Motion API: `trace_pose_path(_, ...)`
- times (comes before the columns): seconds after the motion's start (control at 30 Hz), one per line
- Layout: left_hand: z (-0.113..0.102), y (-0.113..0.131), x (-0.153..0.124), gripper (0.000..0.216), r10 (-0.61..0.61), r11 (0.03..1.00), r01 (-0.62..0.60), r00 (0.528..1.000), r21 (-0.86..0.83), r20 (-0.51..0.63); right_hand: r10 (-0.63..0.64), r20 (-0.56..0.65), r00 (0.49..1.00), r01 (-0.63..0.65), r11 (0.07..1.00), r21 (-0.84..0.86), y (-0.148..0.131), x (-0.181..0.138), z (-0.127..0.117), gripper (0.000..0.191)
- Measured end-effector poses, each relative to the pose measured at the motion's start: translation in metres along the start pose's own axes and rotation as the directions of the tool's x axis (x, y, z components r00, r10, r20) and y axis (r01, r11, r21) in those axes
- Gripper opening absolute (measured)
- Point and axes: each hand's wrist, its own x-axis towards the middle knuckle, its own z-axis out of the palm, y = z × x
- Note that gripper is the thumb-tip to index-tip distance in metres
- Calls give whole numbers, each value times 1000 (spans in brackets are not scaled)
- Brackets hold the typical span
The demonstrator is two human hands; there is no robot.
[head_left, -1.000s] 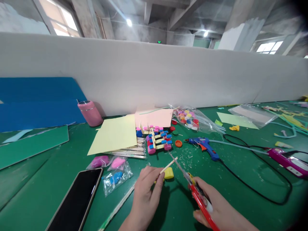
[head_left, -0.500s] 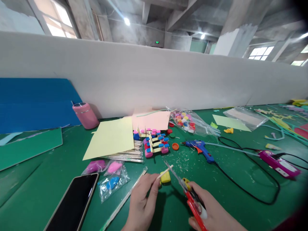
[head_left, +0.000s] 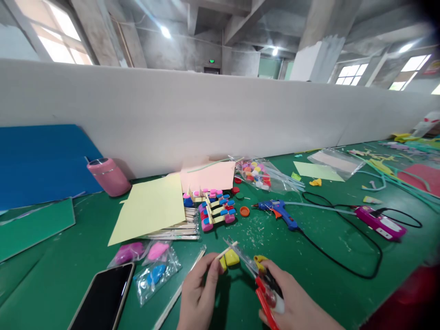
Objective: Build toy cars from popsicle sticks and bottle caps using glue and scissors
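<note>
My left hand (head_left: pixel 199 291) pinches a thin wooden stick (head_left: pixel 227 250) between thumb and forefinger, its free end pointing away to the right. Scissors (head_left: pixel 263 295) with red handles are gripped in my right hand (head_left: pixel 285 295), and their blades reach the stick's far end. Whether the blades touch the wood I cannot tell. Just beyond my left fingertips sit yellow pieces (head_left: pixel 233 257). A yellow, ring-like piece (head_left: pixel 260 261) shows at my right forefinger. Behind the hands stands a small model (head_left: pixel 216 211) of pale sticks with pink and blue parts.
A blue glue gun (head_left: pixel 277 210) lies to the right, its cord running to a magenta power unit (head_left: pixel 380 223). Left are a phone (head_left: pixel 103 298), bagged clay (head_left: pixel 156 274), yellow paper (head_left: pixel 149 208) and a pink cup (head_left: pixel 109 177). A bag of coloured caps (head_left: pixel 257 173) rests near the white partition (head_left: pixel 206 119).
The view has turned slightly right, shifting everything leftward. Both hands keep their holds. The scissor blades now lie closer alongside the stick, and more of the yellow pieces shows.
</note>
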Motion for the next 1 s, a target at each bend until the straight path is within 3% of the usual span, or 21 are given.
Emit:
trace_pose_path(0.17, 0, 3, 1, 20, -49, 998, 50, 998, -40, 25, -62, -133, 989, 37, 982, -184, 1, -3, 3, 40)
trace_pose_path(0.27, -1, 3, 1, 20, -75, 995, 77, 996, -66, 42, -75, -150, 986, 27, 953, -300, -1, -5, 0, 42)
trace_pose_path(0.53, 0, 6, 4, 18, -197, 932, 202, 979, -300, 45, -107, -201, 974, 27, 931, -365, 6, -2, 3, 46)
trace_pose_path(0.63, 1, 11, 6, 16, -335, 789, 316, 940, -527, 63, -120, -192, 974, 52, 943, -328, 3, -2, 4, 44)
trace_pose_path(0.8, 7, 28, 4, 14, -468, 413, 494, 836, -765, 287, -118, -178, 977, 52, 941, -335, -5, -1, 3, 43)
trace_pose_path(1.0, 20, 38, -1, 17, -454, 223, 493, 816, -841, 358, -151, -194, 969, 60, 911, -408, -4, 2, 7, 50)
